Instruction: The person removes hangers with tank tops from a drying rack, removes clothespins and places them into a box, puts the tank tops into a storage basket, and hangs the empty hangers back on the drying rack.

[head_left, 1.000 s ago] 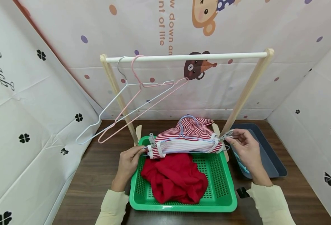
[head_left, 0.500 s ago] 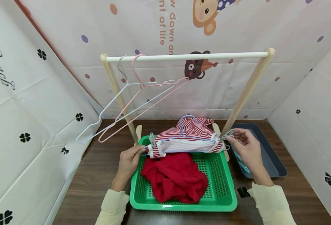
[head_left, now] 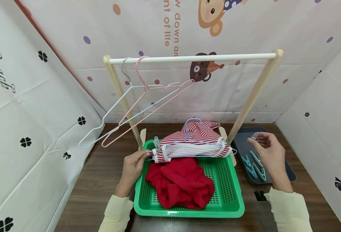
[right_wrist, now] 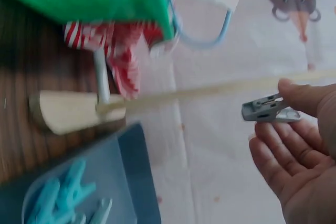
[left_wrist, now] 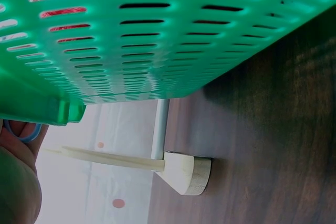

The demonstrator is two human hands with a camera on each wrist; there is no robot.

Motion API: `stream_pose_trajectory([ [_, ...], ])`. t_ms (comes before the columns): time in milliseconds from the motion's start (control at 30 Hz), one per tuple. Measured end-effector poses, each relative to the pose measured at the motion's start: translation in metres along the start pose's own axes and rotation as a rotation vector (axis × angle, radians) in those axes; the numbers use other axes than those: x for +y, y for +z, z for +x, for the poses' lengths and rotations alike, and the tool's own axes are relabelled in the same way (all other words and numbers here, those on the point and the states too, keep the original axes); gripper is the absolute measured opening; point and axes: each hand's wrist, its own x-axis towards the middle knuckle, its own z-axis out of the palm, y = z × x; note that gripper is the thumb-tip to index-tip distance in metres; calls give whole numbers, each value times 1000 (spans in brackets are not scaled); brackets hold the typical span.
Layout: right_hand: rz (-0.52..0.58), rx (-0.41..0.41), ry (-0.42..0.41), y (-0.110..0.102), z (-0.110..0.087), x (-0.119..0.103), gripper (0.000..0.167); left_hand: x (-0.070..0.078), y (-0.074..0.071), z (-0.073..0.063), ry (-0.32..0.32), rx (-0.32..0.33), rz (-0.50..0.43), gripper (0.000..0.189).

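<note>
My left hand (head_left: 133,167) pinches the left end of a light blue hanger (head_left: 235,151), whose looped tip (left_wrist: 23,136) shows in the left wrist view. On that hanger a red-and-white striped garment (head_left: 174,139) lies over the back of the green basket (head_left: 187,214). A grey clothespin (head_left: 156,144) grips the garment's left strap; the right strap bears none. Between thumb and fingers, my right hand (head_left: 271,158) holds another grey clothespin (right_wrist: 262,109), apart from the garment and above the dark tray (head_left: 292,176).
Blue and pale green clothespins (head_left: 249,167) lie in the tray. Red cloth (head_left: 182,187) is bunched in the basket. A wooden rack with a white bar (head_left: 216,58) stands behind, carrying a white hanger (head_left: 115,103) and a pink hanger (head_left: 164,127) at its left.
My right hand has moved right, away from the garment's right strap, with the grey clothespin in its fingers. More clothespins in the tray are uncovered. My left hand stays put.
</note>
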Motion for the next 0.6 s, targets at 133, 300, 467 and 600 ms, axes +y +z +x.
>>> stream_pose_trajectory([
  [133,-107,8,83,-8,0,14,46,0,1,0,8,6,0,14],
  [300,-204,-1,169,-15,-3,31,46,1,1,0,9,12,-5,20],
  [467,-271,-33,202,-19,-5,49,44,1,1,0,-17,16,-13,27],
  [600,-321,-81,247,-24,-5,63,44,1,2,0,-8,17,-9,25],
])
